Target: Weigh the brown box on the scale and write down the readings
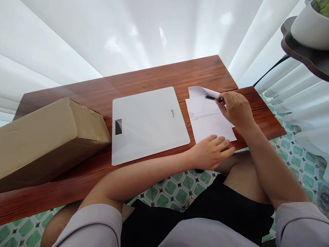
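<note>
A reddish wooden table (144, 77) stood before white curtains (128, 31), with green patterned floor tiles (177, 188) below. Near its right end lay a white sheet of paper (205, 125) printed with a line of small characters. The right hand (236, 109) was closed around a black pen (213, 98), its tip over the sheet's upper part. The left hand (212, 151) lay flat and open, fingers resting on the sheet's near edge, gripping nothing. Just left of the paper sat a flat white scale (149, 123) with a small dark display window. Farther left rested a brown taped cardboard box (48, 137). At upper right, a dark shelf (303, 51) carried a white plant pot (311, 25).
</note>
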`<state>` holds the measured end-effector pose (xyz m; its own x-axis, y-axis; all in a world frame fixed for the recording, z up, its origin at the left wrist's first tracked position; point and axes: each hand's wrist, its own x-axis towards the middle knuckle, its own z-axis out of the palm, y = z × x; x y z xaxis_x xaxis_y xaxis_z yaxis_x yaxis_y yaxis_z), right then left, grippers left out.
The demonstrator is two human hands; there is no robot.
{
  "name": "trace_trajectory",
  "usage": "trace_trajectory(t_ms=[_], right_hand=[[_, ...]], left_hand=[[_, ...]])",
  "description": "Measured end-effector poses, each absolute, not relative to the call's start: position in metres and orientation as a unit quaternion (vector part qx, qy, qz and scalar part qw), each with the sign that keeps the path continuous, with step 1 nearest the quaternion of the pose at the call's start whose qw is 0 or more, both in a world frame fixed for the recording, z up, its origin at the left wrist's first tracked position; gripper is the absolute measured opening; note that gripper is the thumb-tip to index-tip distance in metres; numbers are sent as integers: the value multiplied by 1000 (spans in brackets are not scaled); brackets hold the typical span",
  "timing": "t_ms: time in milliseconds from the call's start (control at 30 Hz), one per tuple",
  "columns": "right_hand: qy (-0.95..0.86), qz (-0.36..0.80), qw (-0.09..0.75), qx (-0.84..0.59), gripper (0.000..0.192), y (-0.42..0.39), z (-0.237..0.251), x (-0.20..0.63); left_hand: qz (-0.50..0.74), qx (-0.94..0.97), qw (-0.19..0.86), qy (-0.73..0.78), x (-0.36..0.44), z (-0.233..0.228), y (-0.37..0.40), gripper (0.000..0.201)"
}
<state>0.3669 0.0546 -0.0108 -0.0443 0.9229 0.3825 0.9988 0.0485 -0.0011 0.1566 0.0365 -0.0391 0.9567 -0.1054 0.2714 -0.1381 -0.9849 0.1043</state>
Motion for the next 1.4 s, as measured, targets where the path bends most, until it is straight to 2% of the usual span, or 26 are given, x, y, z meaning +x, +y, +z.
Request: trace_trajectory(t_ms=[200,300,367,433,667,1033,1400], right_hand=[[-635,-15,395,-664,18,54,-9,350],[-619,161,464,-613,15,58,-13,337],[-603,287,468,-579,18,62,-17,330],[-585,341,464,-572,24,65,-23,325],[-578,281,458,-614,36,63,-30,321],[-598,304,401,-623,34,63,-30,314],[-635,269,370,-622,33,65,-31,314]], left_hand=[[137,986,70,-57,157,-39,36,48],[135,986,77,-57,158,-39,36,49],[131,987,82,-53,158,-39,36,48],[129,986,87,-53,159,-39,36,47],[130,985,103,-57,158,-37,37,47],[153,981,108,-52,159,-41,36,47],[166,980,95,-55,159,-43,36,45]])
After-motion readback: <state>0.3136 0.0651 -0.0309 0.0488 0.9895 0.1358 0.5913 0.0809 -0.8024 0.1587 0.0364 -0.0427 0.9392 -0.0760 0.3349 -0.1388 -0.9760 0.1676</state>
